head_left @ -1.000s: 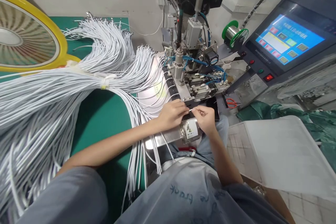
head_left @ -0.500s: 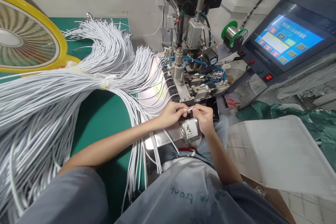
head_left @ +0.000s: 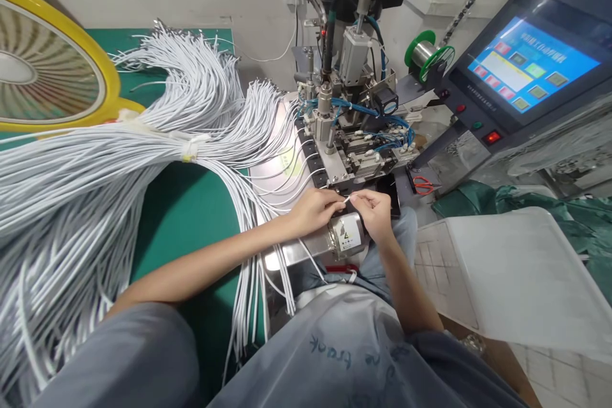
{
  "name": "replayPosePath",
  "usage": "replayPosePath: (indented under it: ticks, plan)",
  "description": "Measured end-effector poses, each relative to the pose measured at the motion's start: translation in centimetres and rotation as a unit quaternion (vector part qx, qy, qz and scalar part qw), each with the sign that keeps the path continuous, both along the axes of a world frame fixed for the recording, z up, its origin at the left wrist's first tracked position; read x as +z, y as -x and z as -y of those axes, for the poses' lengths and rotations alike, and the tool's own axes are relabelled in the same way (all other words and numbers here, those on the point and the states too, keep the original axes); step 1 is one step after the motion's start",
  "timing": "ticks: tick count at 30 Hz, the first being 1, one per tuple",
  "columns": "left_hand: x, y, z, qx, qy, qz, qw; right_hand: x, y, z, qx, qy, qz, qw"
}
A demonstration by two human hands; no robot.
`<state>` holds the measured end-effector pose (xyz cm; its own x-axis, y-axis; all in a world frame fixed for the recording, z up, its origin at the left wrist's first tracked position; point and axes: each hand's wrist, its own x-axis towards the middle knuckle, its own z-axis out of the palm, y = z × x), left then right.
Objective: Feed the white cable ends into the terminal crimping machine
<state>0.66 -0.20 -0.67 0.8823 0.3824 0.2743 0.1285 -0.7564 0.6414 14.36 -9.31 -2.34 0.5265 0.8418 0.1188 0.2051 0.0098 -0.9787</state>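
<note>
Between my two hands runs the end of a white cable (head_left: 348, 199). My left hand (head_left: 315, 209) is closed, its thumb and fingers pinching that cable. On the other side my right hand (head_left: 374, 211) pinches the tip between thumb and forefinger. Just beyond my hands stands a machine (head_left: 351, 134) with metal cylinders and blue air hoses. Several white cables lead into the black strip (head_left: 312, 156) along its left side. Below my hands sits a metal motor (head_left: 348, 236) with a white label. The fine detail of the cable tip is too small to make out.
A large tied bundle of white cables (head_left: 95, 153) lies across the green table (head_left: 186, 217) at left, by a yellow fan (head_left: 108, 70). To the right are a control screen (head_left: 535, 67), a wire spool (head_left: 423, 54), red-handled scissors (head_left: 423, 185) and a white plastic bin (head_left: 530, 274).
Both hands keep their pinch on the cable, with only slight shifts of the fingers. The view has tilted a little.
</note>
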Motion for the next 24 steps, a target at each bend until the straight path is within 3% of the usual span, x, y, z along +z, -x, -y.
replayPosePath:
  ticks: [5, 10, 15, 24]
  plan:
    - [0.3, 0.1, 0.6, 0.000, -0.121, -0.091, 0.989, -1.1, 0.2, 0.3, -0.008, -0.006, -0.053, 0.999]
    - [-0.7, 0.2, 0.6, -0.009, -0.156, -0.117, 0.981, -2.2, -1.3, 0.7, 0.018, 0.036, -0.033, 0.999]
    - [-1.9, -0.1, 0.4, -0.021, -0.217, -0.165, 0.962, -4.0, -3.1, 0.7, 0.036, 0.085, -0.082, 0.992]
    - [-2.2, 0.0, 0.0, -0.055, -0.303, -0.200, 0.930, -5.0, -2.5, -0.8, 0.087, 0.096, -0.123, 0.984]
